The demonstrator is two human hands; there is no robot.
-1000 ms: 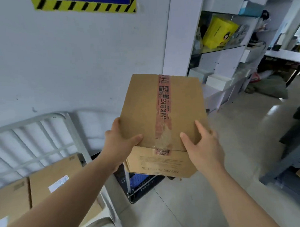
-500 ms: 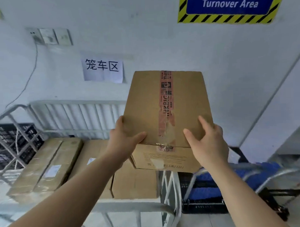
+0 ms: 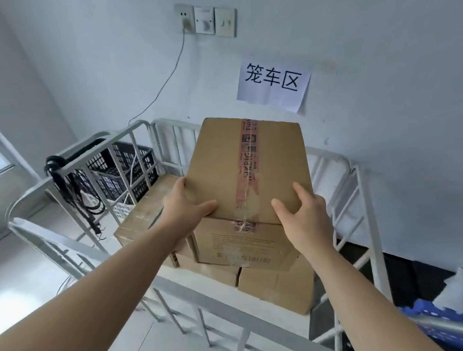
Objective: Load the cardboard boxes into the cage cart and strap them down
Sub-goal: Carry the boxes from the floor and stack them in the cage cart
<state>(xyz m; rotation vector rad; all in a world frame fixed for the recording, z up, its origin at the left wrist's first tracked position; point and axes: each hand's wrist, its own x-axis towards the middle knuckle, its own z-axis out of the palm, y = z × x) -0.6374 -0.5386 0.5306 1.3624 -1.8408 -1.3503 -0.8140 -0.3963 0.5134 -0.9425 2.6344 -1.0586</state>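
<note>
Box is gripped at its near corners by our left hand and right hand, long side pointing away, hovering right above the stacked boxes in the cart.

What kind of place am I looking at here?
Probably a warehouse or stockroom loading corner: a white metal cage cart holds stacked cardboard boxes, a paper sign is taped to the wall, and black plastic crates stand beside the cart.
</note>
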